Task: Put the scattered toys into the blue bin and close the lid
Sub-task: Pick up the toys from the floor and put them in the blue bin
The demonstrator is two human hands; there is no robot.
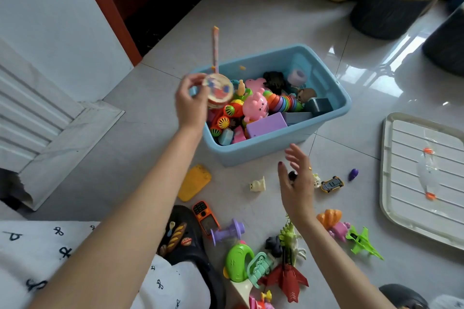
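I find the blue bin (273,148) standing open on the tiled floor (263,20), already loaded with toys: a pink pig figure (254,106), a stack of rainbow rings (282,103), a purple block (266,124) and several others. The left hand (192,104) is raised over the bin's left end, fingers curled round a small rattle drum (218,90); the drum's striped handle (215,49) points upward and the head is blurred. The right hand (297,180) hovers above the floor just in front of the bin, fingers spread and relaxed, holding nothing I can see. Scattered toys lie on the floor near this hand: a cream figure (257,185), a yellow toy car (332,184), a purple piece (353,174), an orange toy phone (206,217), a purple dumbbell (227,232), a green plane (362,242), a red rocket (287,281) and a yellow flat piece (194,182). The white lid (391,183) lies on the floor to the right of the bin, well apart from it. Two dark stools (391,5) stand beyond.
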